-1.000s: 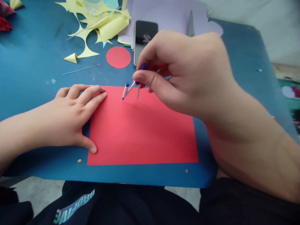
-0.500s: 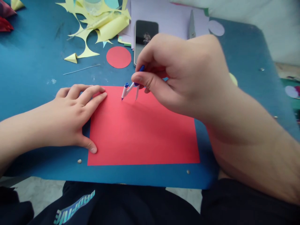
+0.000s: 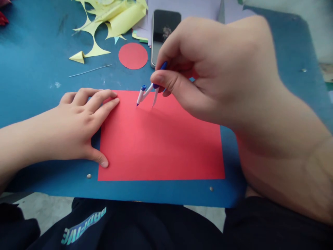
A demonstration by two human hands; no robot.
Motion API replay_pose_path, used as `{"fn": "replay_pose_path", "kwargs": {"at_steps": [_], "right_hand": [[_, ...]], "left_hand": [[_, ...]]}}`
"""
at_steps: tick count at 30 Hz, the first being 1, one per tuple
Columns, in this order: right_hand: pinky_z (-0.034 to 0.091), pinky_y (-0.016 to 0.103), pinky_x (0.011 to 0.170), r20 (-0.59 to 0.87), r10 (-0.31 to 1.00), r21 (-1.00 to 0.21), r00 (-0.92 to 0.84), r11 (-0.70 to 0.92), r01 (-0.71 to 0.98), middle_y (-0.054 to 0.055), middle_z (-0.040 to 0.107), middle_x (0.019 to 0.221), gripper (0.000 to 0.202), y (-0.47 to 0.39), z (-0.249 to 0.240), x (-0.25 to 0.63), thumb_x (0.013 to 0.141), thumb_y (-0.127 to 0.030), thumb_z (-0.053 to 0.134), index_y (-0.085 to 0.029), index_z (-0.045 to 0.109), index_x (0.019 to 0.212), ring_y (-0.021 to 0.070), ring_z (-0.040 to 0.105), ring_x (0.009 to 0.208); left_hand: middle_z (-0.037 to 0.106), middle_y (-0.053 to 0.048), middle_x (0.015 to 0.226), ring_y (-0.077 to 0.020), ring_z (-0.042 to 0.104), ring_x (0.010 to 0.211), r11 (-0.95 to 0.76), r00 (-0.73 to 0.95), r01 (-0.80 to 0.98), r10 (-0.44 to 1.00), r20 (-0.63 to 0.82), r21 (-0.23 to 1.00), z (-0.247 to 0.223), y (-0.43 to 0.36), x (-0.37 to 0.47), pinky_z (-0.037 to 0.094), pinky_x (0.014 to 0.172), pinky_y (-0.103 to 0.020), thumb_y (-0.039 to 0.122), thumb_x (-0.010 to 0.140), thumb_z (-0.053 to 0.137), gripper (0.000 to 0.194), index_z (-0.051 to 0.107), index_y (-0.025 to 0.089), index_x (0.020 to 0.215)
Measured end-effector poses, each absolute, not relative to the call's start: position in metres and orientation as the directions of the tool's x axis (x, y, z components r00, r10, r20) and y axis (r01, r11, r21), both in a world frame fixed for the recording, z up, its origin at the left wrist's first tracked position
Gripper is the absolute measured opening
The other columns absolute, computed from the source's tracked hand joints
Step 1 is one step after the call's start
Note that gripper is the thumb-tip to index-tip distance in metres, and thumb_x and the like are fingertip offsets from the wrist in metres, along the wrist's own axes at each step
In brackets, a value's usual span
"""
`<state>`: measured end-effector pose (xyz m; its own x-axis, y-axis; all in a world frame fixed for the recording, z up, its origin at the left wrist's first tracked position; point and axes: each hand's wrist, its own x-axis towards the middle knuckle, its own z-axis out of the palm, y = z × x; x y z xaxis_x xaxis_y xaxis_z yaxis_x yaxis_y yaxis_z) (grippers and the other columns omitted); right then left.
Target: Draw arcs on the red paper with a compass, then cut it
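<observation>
A red sheet of paper (image 3: 161, 149) lies flat near the table's front edge. My left hand (image 3: 80, 121) rests with spread fingers over its left edge, fingertips and thumb on the paper. Between thumb and fingers of my right hand (image 3: 208, 69) is the top of a blue-and-white drawing compass (image 3: 147, 93). Its legs are apart, with the pen tip and the point both down at the upper part of the sheet. Part of the compass top is hidden by my fingers. No drawn line can be made out on the red paper.
Beyond the sheet are a red paper circle (image 3: 133, 56), a phone (image 3: 165, 31), yellow paper scraps (image 3: 125, 22) and a small yellow paper cone (image 3: 77, 57). A thin wire-like stick (image 3: 90, 71) lies left of the circle. Lilac paper (image 3: 192, 8) sits behind the phone.
The view has shifted slightly, so things at the back sit a little higher in it. Both hands and the compass hold nearly the same place on the paper.
</observation>
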<state>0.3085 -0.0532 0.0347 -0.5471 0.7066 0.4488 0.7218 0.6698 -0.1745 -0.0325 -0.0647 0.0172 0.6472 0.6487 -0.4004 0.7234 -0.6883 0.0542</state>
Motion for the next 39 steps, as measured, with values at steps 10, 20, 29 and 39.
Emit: {"fn": "replay_pose_path", "kwargs": {"at_steps": [10,20,29,39], "right_hand": [[0.057,0.046,0.089,0.382,0.755,-0.178,-0.533,0.626,0.759,0.005,0.087,0.109,0.027,-0.0559,0.0383,0.3072,0.122,-0.049,0.056,-0.030,0.074,0.128,0.0298,0.085,0.098],[0.055,0.044,0.090,0.399,0.713,-0.192,-0.576,0.680,0.708,0.006,0.086,0.106,0.030,-0.0541,0.0393,0.3083,0.121,-0.045,0.060,-0.025,0.079,0.131,0.0293,0.084,0.096],[0.057,0.044,0.089,0.399,0.702,-0.138,-0.590,0.683,0.718,0.005,0.087,0.108,0.031,-0.0558,0.0387,0.3104,0.123,-0.053,0.058,-0.028,0.075,0.128,0.0290,0.086,0.097],[0.067,0.046,0.097,0.427,0.696,-0.143,-0.577,0.682,0.717,-0.001,0.090,0.109,0.030,-0.0514,0.0397,0.3104,0.120,-0.056,0.064,-0.033,0.079,0.131,0.0275,0.092,0.101]], "left_hand": [[0.025,-0.023,0.214,-0.0755,0.032,0.187,-0.680,0.670,0.723,0.648,-0.362,0.120,0.0127,-0.0620,-0.0385,0.034,0.153,-0.085,0.101,0.087,0.080,0.154,0.022,0.022,0.206],[0.022,-0.026,0.214,-0.0733,0.029,0.189,-0.688,0.662,0.720,0.644,-0.384,0.088,0.0159,-0.0637,-0.0357,0.035,0.152,-0.085,0.097,0.094,0.077,0.148,0.018,0.020,0.206],[0.020,-0.027,0.215,-0.0705,0.029,0.189,-0.689,0.656,0.721,0.649,-0.384,0.067,0.0158,-0.0660,-0.0340,0.034,0.153,-0.083,0.087,0.100,0.082,0.143,0.016,0.016,0.207],[0.019,-0.033,0.213,-0.0740,0.030,0.188,-0.702,0.657,0.711,0.642,-0.395,0.042,0.0192,-0.0680,-0.0305,0.038,0.150,-0.087,0.081,0.104,0.084,0.140,0.018,0.010,0.206]]}}
